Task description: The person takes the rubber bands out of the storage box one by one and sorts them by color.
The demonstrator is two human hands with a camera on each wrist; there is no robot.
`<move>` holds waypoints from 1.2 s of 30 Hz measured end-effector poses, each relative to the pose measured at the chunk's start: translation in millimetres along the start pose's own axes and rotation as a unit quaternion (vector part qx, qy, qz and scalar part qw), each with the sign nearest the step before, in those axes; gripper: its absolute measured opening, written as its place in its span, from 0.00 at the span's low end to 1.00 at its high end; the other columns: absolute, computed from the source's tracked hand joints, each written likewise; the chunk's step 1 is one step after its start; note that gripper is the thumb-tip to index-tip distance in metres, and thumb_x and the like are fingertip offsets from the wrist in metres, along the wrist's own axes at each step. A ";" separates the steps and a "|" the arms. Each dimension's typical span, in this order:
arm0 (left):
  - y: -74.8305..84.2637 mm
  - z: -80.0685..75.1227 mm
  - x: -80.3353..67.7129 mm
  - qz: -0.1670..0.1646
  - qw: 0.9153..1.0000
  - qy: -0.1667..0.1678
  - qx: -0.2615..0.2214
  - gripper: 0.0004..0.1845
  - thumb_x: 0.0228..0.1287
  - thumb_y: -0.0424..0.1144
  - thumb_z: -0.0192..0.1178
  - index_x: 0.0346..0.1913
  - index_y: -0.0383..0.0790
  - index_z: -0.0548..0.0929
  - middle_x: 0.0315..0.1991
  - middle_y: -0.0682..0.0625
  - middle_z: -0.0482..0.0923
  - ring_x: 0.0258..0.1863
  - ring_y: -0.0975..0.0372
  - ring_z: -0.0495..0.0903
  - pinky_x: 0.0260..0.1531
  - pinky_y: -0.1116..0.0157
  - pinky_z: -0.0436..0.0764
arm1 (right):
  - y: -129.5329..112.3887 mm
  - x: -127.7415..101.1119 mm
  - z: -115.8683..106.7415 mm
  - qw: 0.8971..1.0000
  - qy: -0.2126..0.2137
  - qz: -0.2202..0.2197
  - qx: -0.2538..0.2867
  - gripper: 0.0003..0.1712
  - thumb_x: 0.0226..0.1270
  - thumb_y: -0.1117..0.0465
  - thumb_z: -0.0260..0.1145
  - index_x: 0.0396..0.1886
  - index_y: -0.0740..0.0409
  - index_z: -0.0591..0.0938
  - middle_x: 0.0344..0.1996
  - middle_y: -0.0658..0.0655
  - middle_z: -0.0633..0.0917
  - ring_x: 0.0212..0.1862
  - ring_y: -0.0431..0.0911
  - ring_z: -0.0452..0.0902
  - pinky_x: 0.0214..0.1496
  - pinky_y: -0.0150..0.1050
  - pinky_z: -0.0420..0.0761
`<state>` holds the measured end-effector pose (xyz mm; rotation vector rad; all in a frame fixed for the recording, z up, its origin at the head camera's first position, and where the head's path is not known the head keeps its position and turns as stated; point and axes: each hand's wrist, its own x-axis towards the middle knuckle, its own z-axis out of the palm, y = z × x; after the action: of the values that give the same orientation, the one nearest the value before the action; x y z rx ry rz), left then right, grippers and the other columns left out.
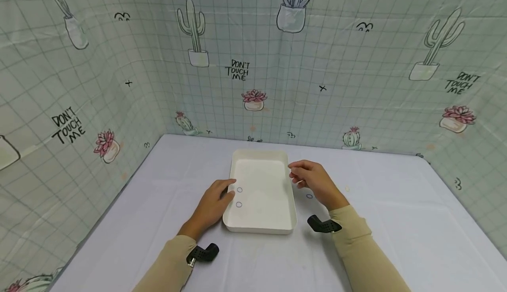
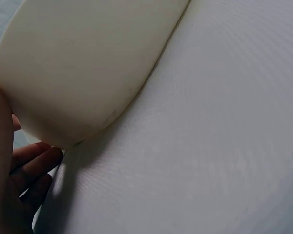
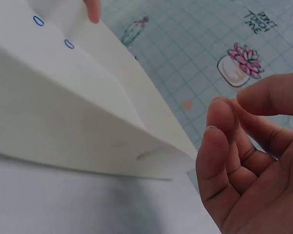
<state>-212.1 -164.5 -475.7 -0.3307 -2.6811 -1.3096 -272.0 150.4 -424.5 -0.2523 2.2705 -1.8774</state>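
Observation:
A shallow white rectangular tray (image 1: 261, 230) sits on the table. My left hand (image 1: 211, 203) grips its left side, thumb and index finger at the rim; in the left wrist view, other fingers (image 2: 36, 163) touch the outer wall low down. Two small blue rings (image 1: 239, 190) lie in the tray close to that hand. My right hand (image 1: 314, 179) is just beyond the tray's right rim, its fingers loosely curled, with nothing visible between them. In the right wrist view, these fingertips (image 3: 217, 114) stand apart from the tray wall. Another blue ring (image 1: 309, 196) lies on the table below my right hand.
A white cloth (image 1: 400, 221) covers the table. A small, faint yellowish mark or object (image 1: 347, 188) lies right of my right hand, too indistinct to name. Behind the table and along both sides hangs a grid-patterned curtain (image 1: 340, 63) printed with cacti.

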 end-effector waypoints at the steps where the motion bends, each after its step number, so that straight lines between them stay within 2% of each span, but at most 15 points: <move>1: 0.4 -0.1 0.0 -0.001 1.000 0.000 0.000 0.22 0.74 0.43 0.55 0.68 0.46 0.76 0.65 0.45 0.73 0.69 0.51 0.68 0.68 0.47 0.64 | -1.3 0.7 1.2 1.000 -0.002 -0.001 0.003 0.23 0.76 0.58 0.60 0.60 0.72 0.77 0.40 0.60 0.83 0.39 0.48 0.79 0.40 0.37 0.82; 14: -0.8 0.4 -2.1 -0.001 1.000 0.003 0.000 0.22 0.74 0.43 0.56 0.68 0.47 0.77 0.64 0.46 0.74 0.68 0.52 0.68 0.68 0.48 0.65 | -7.2 13.0 19.9 1.000 -0.013 0.015 -0.001 0.21 0.76 0.59 0.60 0.59 0.71 0.77 0.39 0.60 0.83 0.38 0.48 0.79 0.38 0.37 0.82; 21: 0.4 0.6 -0.6 0.007 1.000 0.005 -0.005 0.22 0.74 0.43 0.56 0.68 0.46 0.76 0.63 0.46 0.74 0.68 0.52 0.69 0.67 0.48 0.66 | -9.9 19.0 28.6 0.999 -0.032 0.001 -0.029 0.19 0.75 0.59 0.61 0.56 0.70 0.79 0.39 0.60 0.84 0.39 0.48 0.80 0.40 0.38 0.82; 27: 2.6 0.7 0.2 0.009 1.000 0.002 -0.004 0.23 0.74 0.42 0.56 0.68 0.44 0.76 0.63 0.45 0.74 0.68 0.52 0.69 0.67 0.48 0.66 | -15.0 25.1 40.1 0.997 -0.063 -0.001 -0.046 0.19 0.73 0.59 0.63 0.56 0.69 0.80 0.40 0.61 0.83 0.40 0.50 0.81 0.42 0.40 0.82; 36: 2.3 0.5 0.9 0.010 1.000 0.004 0.003 0.22 0.73 0.42 0.56 0.67 0.44 0.77 0.62 0.45 0.75 0.66 0.52 0.70 0.67 0.48 0.67 | -16.3 39.9 67.5 0.988 -0.122 0.036 -0.082 0.17 0.69 0.60 0.65 0.53 0.65 0.83 0.40 0.58 0.85 0.40 0.48 0.82 0.44 0.42 0.83</move>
<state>-212.4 -162.7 -474.0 -0.3509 -2.6680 -1.2947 -293.7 73.3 -422.2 -0.3951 2.2335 -1.5332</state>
